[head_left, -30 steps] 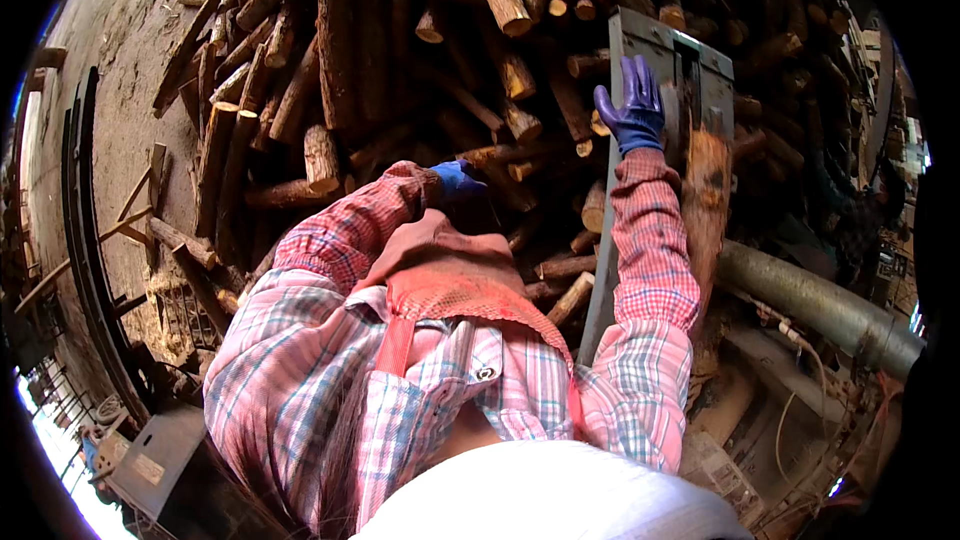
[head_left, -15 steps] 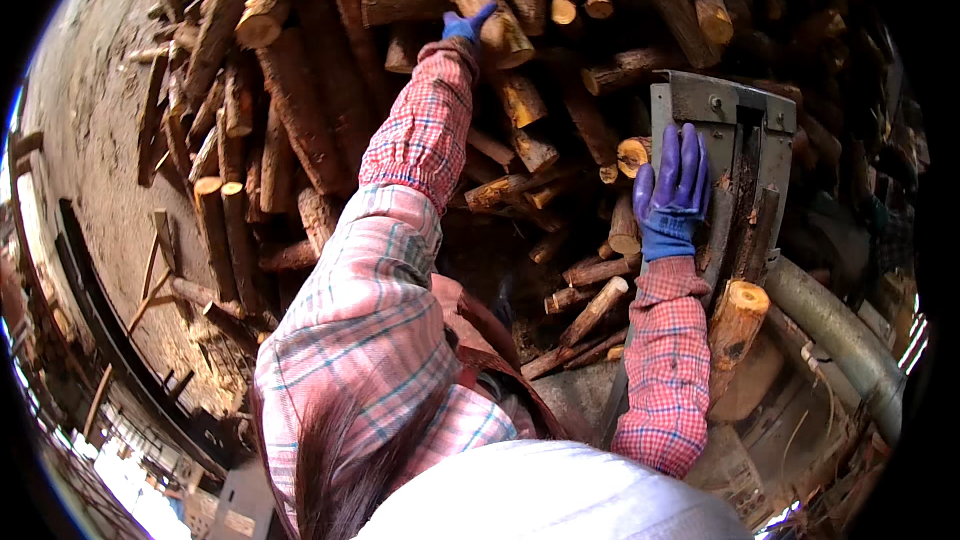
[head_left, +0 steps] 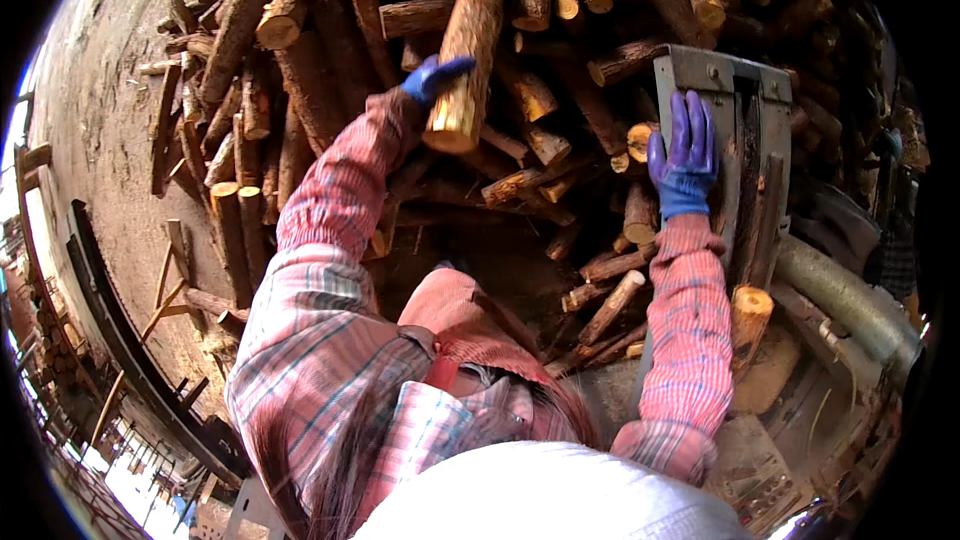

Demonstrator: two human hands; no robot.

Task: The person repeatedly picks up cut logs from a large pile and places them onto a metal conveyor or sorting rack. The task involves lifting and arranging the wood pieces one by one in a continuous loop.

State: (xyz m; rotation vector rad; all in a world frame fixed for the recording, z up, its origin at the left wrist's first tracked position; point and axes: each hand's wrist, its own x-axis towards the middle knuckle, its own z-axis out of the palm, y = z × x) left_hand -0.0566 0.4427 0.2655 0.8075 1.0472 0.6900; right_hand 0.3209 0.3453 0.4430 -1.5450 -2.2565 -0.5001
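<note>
My left hand (head_left: 436, 79), in a blue glove, grips a thick bark-covered log (head_left: 470, 50) near its pale cut end. The thumb lies across the bark, while the other fingers are hidden behind the wood. That log is tilted over the pile, its cut end toward me. On the right, my right hand (head_left: 686, 155), in a purple and blue glove, lies flat with fingers stretched along the side of a grey metal machine frame (head_left: 722, 70). Nothing is in it. Below the frame, a log (head_left: 750, 312) shows its round cut end, and bark-covered wood sits in the frame's channel.
A large heap of logs (head_left: 320, 90) spreads across the far side and left. Several thinner logs (head_left: 612, 306) lie low, left of my right forearm. At the right a thick metal pipe (head_left: 850, 285) slants beside the machine. Bare ground (head_left: 110, 130) lies at the left.
My left hand has drawn the log off the heap, nearer to me and slightly left, turning it more upright in view. The right hand remains on the machine frame.
</note>
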